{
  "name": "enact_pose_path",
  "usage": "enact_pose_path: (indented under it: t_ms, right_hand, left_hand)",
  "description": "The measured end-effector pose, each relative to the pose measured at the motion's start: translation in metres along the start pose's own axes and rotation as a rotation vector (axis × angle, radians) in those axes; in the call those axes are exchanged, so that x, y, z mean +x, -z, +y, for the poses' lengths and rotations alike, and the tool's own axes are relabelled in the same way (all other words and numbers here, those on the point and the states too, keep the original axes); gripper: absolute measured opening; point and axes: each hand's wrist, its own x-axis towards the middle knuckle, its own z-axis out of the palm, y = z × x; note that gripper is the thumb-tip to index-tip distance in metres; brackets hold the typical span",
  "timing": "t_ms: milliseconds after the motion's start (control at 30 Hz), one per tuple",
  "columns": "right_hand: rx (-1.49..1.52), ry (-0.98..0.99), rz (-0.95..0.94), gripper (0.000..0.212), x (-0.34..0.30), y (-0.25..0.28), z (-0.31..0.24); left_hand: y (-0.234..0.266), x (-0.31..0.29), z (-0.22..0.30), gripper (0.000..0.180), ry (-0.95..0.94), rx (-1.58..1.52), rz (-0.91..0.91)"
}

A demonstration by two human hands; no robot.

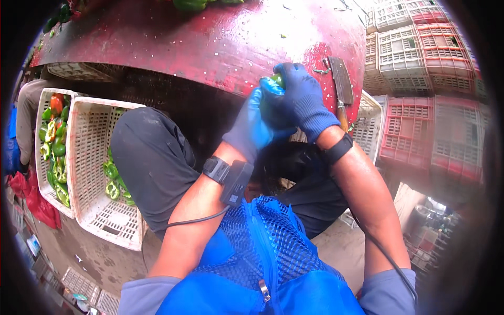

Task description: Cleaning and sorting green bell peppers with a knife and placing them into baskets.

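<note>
Stacked crates (404,52), white and reddish, line the right side, and a red, wet-looking bench (210,50) spreads across the top, scattered with small bits. Green peppers (191,4) lie at its far side, cut off by the upper edge of the view.

Both hands are gloved and meet just at the near edge of the bench, above the lap. The left hand (261,113), in a light blue and grey glove, has its fingers curled around a green pepper (277,80). The right hand (304,97), in a darker blue knit glove, closes over the same pepper from the other side, its fingers bent. Only a little of the pepper shows between them; the rest is hidden.

Just right of the right hand, a knife (342,84) with a broad dark blade lies on the bench, its wooden handle pointing toward the person. A white crate (370,126) stands beyond the bench's right edge.

To the left, beside the person's knee, a white crate with slotted walls, the inner crate (90,136), holds some cut green peppers (112,189). Touching it, the outer crate (40,118) is filled with green and red peppers (58,147), several cut open. Another person's trouser leg (31,105) shows past it, near a red cloth (39,202).
</note>
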Motion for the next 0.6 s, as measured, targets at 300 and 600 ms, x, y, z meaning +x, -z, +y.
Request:
enact_pose_path:
  t_ms: [300, 600]
  right_hand:
    - [-0.029, -0.085, -0.112, 0.057, 0.019, -0.007, 0.007]
    - [-0.031, -0.078, -0.065, 0.061, 0.009, -0.006, 0.017]
  left_hand:
    - [0.023, 0.008, 0.001, 0.038, 0.003, 0.042, -0.048]
    - [0.008, -0.002, 0.002, 0.052, 0.096, 0.213, 0.026]
